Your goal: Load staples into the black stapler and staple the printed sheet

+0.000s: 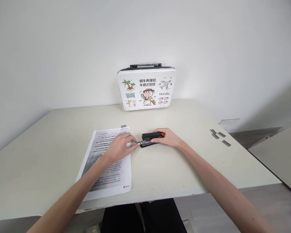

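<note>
A black stapler (150, 136) with an orange patch at its rear lies on its side or tilted above the table, its front pointing left. Around its back end my right hand (168, 137) is closed, thumb and fingers gripping it. My left hand (122, 145) pinches a small metal piece at the stapler's front, where a silver part sticks out; whether this is the staple tray's pusher or a staple strip I cannot make out. Under the left hand and forearm lies a printed sheet of paper (111, 178). Behind the sheet's top edge rests a short staple strip (123, 126).
Several grey staple strips (226, 143) lie near the table's right edge. A white case (145, 89) with cartoon prints and a black handle stands at the back against the wall (87, 48). The table's (165, 181) front edge runs just before my lap.
</note>
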Demonstrator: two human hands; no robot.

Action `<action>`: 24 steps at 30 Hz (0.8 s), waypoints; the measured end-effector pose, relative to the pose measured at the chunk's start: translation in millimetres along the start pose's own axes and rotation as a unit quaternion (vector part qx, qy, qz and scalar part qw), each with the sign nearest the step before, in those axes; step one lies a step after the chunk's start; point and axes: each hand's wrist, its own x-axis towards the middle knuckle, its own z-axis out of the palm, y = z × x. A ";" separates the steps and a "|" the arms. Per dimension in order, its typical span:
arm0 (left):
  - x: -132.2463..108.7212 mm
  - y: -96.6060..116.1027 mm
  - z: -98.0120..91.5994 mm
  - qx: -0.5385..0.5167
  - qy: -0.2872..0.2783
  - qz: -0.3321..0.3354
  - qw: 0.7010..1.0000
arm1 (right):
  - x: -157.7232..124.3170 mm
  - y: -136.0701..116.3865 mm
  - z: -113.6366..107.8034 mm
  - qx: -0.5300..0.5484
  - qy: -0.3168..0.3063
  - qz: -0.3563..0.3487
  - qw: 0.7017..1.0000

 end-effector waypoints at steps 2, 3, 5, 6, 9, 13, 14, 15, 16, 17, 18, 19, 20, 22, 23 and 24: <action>-3.6 -4.1 -3.0 0.004 -0.008 -0.005 1.000 | 0.2 0.5 -0.3 -0.001 -0.002 0.001 1.000; -5.4 -6.3 -4.6 0.005 -0.015 -0.009 1.000 | 0.3 0.6 -0.5 -0.003 -0.001 0.002 1.000; -8.5 -10.1 -8.0 0.005 -0.028 -0.016 0.999 | 0.4 0.4 -0.6 -0.004 0.001 0.002 1.000; -9.8 -11.4 -9.8 0.006 -0.031 -0.019 0.999 | 0.5 0.2 -0.6 -0.003 0.001 0.003 1.000; -12.4 -13.0 -15.0 0.007 -0.037 -0.021 0.999 | 0.2 -0.6 -0.7 0.001 -0.001 0.005 1.000; -13.1 -12.6 -21.5 0.009 -0.050 -0.031 0.998 | -1.0 -2.5 -1.0 0.002 0.001 0.005 1.000; -12.6 -13.3 -23.3 0.008 -0.056 -0.040 0.998 | -1.4 -3.1 -1.1 0.003 0.001 0.005 1.000; -11.7 -14.8 -25.1 0.005 -0.061 -0.053 0.997 | -1.7 -3.7 -1.2 0.004 0.000 0.006 1.000; -10.3 -17.3 -26.9 0.002 -0.062 -0.072 0.996 | -2.0 -4.3 -1.3 0.005 0.000 0.006 1.000; -8.3 -20.8 -28.3 0.000 -0.057 -0.093 0.994 | -2.1 -4.7 -1.3 0.006 -0.001 0.006 1.000; -5.8 -25.6 -29.0 0.001 -0.043 -0.115 0.992 | -2.2 -5.0 -1.2 0.006 -0.002 0.007 1.000; -2.6 -31.6 -28.9 0.006 -0.021 -0.134 0.991 | -2.2 -5.2 -1.1 0.007 -0.002 0.008 1.000; 1.0 -38.7 -27.8 0.015 0.007 -0.149 0.989 | -2.2 -5.3 -0.9 0.006 -0.002 0.009 1.000; 9.3 -54.9 -22.5 0.041 0.064 -0.167 0.983 | -2.0 -5.3 -0.3 0.003 -0.001 0.014 1.000; 13.8 -63.3 -18.5 0.052 0.082 -0.177 0.979 | -1.9 -5.2 0.0 0.000 -0.001 0.016 1.000; 18.2 -71.4 -14.1 0.058 0.090 -0.189 0.976 | -1.8 -5.0 0.3 -0.003 -0.001 0.019 1.000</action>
